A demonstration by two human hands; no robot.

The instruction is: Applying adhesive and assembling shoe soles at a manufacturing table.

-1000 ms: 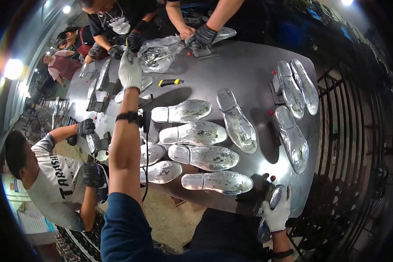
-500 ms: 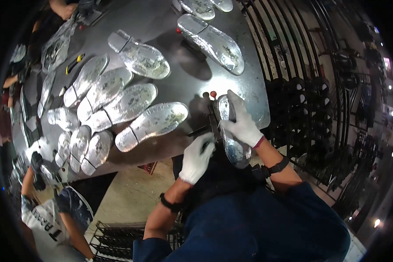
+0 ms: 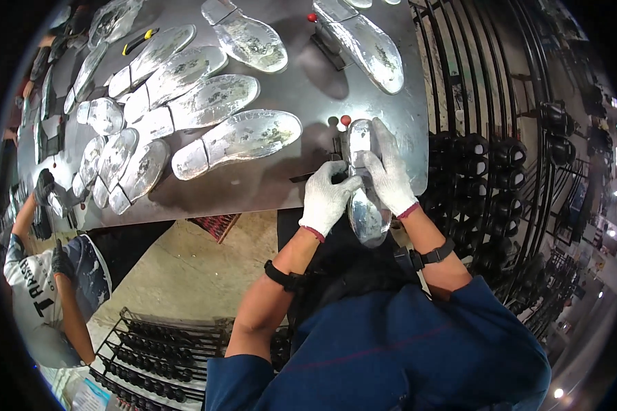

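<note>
A shiny silver shoe last (image 3: 369,218) stands sole up at the table's front edge, its near end reaching past it. Along its right side lies my right hand (image 3: 393,175), in a white knit glove, with the fingers stretched up the last and the thumb across its middle. My left hand (image 3: 330,195), gloved alike, closes at the left side, its thumb and fingertips against the last's edge. Just beyond the far end is a small red ball knob (image 3: 345,120). Dark metal fixture parts show left of the last, partly hidden by my hands.
More silver lasts (image 3: 236,140) cover the left part of the metal table (image 3: 281,188). A yellow-and-black handled tool (image 3: 140,41) lies among them. Racks of black shoes (image 3: 469,168) stand at right, another rack (image 3: 164,356) below. A co-worker's dark-gloved hand (image 3: 44,185) works at far left.
My left hand has moved right and now touches the last. My right thumb has come down across its middle. The whole view has shifted, so the table sits higher.
</note>
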